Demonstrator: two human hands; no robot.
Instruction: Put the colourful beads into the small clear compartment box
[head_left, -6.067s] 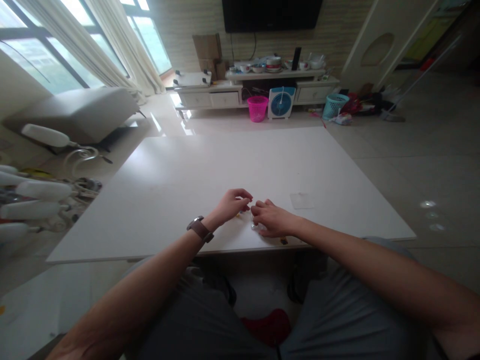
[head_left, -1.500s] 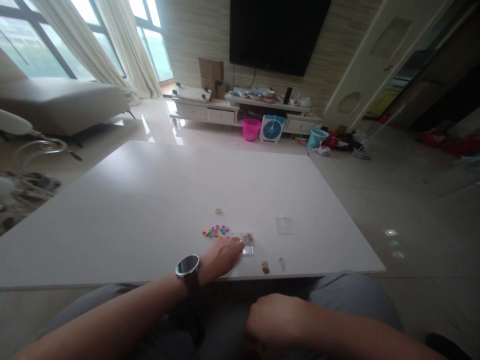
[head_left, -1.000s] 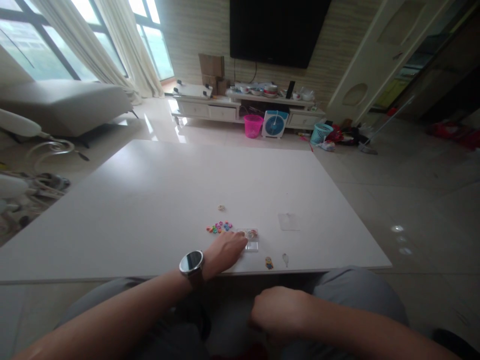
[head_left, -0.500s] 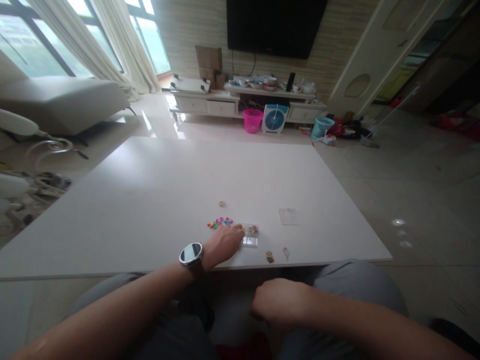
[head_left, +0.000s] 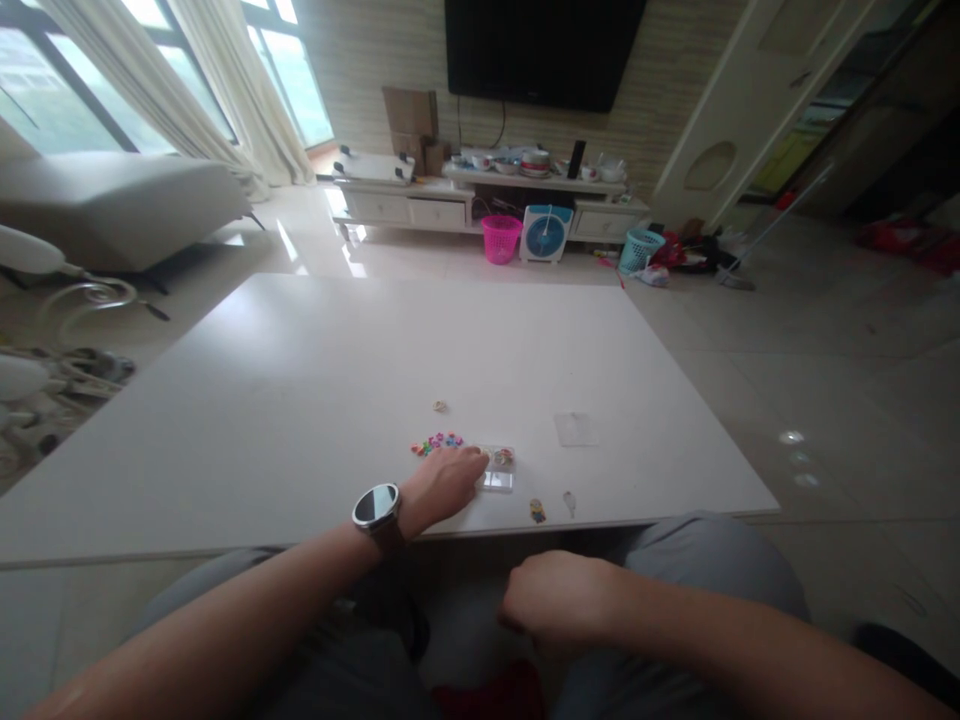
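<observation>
My left hand (head_left: 442, 483) rests on the white table (head_left: 315, 400) near its front edge, fingers curled, fingertips touching a small clear plastic box (head_left: 499, 470) with tiny pieces inside. Whether it grips anything I cannot see. Just beyond the fingers lies a row of small coloured beads (head_left: 436, 441), and a single pale ring (head_left: 439, 406) sits farther back. My right hand (head_left: 559, 603) is below the table edge over my lap, curled into a loose fist; what it holds, if anything, is hidden.
A small yellow figure charm (head_left: 537, 511) and a little metal piece (head_left: 569, 503) lie right of the box by the table edge. A clear plastic sheet (head_left: 575, 429) lies farther right. Beyond the table are a TV cabinet, a pink basket (head_left: 501, 238) and a fan.
Six seconds ago both hands worked together on the table. Since then my right hand has dropped to my lap and stays there; my left hand stays at the clear box, barely moving.
</observation>
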